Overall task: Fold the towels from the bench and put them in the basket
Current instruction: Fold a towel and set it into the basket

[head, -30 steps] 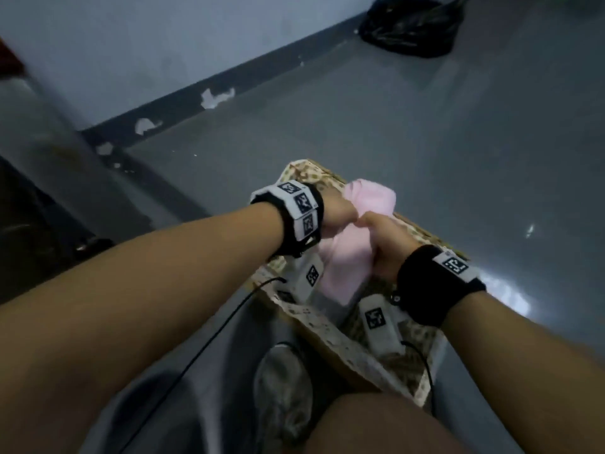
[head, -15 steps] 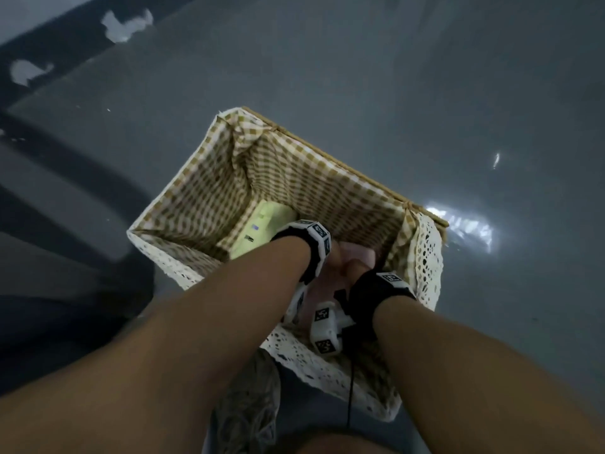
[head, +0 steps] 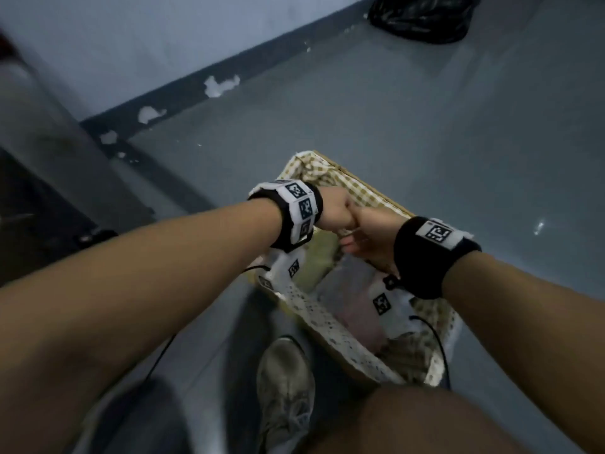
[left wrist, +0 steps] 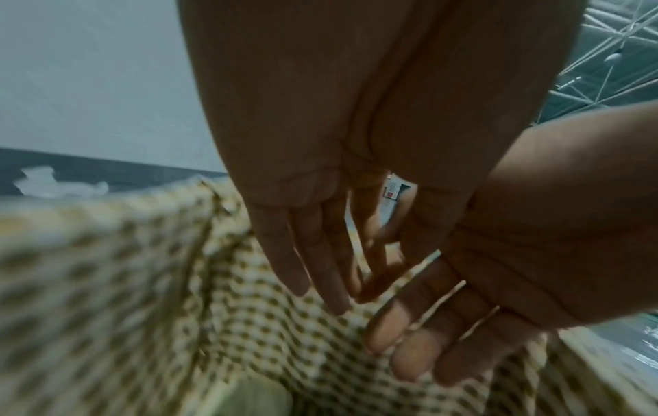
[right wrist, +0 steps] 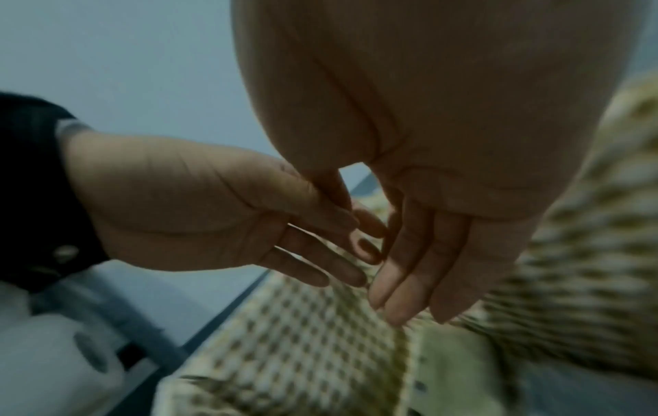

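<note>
Two bare hands over one lined basket, nothing held.

Left hand [head: 334,209] and right hand [head: 370,234] hang side by side above the basket [head: 330,319], thumbs meeting in the head view; both wrist views show the fingers [left wrist: 313,270] of each hand straight, loosely spread and released, pointing down toward the gingham lining [left wrist: 249,323] without touching it. Pale green towel [right wrist: 459,366], folded, lies on the basket floor below the right fingertips, well apart from them; a second fold of cloth [head: 353,309], blurred and greyish-pink, lies in the basket nearer the lace-trimmed near rim. Basket stands on the grey floor [head: 425,126]; one shoe [head: 284,385] just beside its near rim; black bag [head: 422,18] well beyond its far rim, by the wall.
</note>
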A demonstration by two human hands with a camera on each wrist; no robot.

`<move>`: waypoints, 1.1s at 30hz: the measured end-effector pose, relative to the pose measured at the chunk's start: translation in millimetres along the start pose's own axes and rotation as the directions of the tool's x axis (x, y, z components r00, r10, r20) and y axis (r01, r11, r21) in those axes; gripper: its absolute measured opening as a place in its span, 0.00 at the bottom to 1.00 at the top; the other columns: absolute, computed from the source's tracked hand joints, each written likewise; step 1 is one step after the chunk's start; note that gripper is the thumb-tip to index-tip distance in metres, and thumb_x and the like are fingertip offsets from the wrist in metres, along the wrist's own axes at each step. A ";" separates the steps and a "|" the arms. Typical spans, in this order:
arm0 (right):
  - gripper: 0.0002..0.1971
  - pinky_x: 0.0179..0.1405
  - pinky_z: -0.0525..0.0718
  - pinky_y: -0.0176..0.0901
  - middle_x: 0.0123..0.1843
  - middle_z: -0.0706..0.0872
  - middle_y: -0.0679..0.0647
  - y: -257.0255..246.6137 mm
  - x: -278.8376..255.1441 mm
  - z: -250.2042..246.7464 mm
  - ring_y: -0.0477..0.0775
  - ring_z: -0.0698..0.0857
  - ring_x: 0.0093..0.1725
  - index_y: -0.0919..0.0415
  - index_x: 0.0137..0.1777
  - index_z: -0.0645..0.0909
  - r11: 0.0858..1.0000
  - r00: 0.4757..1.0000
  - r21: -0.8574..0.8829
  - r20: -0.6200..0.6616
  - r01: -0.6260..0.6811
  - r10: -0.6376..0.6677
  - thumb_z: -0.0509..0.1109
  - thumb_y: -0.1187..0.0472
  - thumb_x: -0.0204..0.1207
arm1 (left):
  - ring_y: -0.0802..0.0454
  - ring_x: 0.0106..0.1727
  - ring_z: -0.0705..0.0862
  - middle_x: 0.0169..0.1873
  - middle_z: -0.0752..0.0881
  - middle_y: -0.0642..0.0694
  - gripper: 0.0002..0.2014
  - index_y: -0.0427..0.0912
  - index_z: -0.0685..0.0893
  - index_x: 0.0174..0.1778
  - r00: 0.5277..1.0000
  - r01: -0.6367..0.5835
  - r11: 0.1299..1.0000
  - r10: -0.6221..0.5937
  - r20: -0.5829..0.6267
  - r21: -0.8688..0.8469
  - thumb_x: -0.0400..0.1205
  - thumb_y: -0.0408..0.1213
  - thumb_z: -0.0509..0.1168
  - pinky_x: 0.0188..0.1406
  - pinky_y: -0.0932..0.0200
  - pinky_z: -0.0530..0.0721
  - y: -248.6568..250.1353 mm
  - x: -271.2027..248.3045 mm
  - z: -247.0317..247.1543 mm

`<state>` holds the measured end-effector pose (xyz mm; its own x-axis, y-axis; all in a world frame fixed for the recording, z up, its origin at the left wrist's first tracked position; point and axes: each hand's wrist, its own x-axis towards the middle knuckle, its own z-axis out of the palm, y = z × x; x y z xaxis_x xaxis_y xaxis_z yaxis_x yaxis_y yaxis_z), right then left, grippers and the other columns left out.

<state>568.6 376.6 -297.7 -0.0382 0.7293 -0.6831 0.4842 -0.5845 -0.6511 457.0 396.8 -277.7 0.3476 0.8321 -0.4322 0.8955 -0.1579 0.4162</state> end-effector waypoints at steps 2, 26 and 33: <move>0.21 0.36 0.81 0.41 0.43 0.90 0.60 -35.7 -22.9 15.7 0.55 0.87 0.34 0.60 0.51 0.79 0.996 0.996 -0.036 0.015 0.084 -0.083 0.57 0.42 0.86 | 0.47 0.45 0.83 0.44 0.88 0.43 0.08 0.38 0.88 0.51 0.994 -0.019 1.000 0.017 -0.111 -0.013 0.82 0.37 0.67 0.44 0.56 0.79 -19.2 -38.2 -31.3; 0.33 0.65 0.80 0.47 0.71 0.82 0.57 -168.0 -152.3 432.0 0.59 0.82 0.67 0.55 0.77 0.74 0.021 0.472 -0.558 0.681 0.830 -0.560 0.76 0.46 0.74 | 0.41 0.66 0.79 0.67 0.77 0.43 0.25 0.49 0.76 0.73 0.571 0.682 0.711 -0.663 -0.484 -0.169 0.80 0.52 0.68 0.64 0.42 0.81 -336.1 -477.4 20.0; 0.09 0.51 0.79 0.46 0.54 0.83 0.58 -183.0 -155.6 443.8 0.62 0.83 0.55 0.60 0.57 0.80 0.001 0.517 -0.644 0.614 0.765 -0.596 0.66 0.58 0.81 | 0.40 0.64 0.80 0.67 0.77 0.43 0.30 0.51 0.68 0.78 0.546 0.678 0.722 -0.622 -0.561 -0.141 0.81 0.52 0.66 0.59 0.41 0.84 -344.9 -469.4 18.8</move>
<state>97.9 212.2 -219.0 -0.8451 0.5073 -0.1687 0.5341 0.7865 -0.3102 -9.7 50.7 -233.4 -0.5233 0.8509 -0.0463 0.8427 0.5248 0.1204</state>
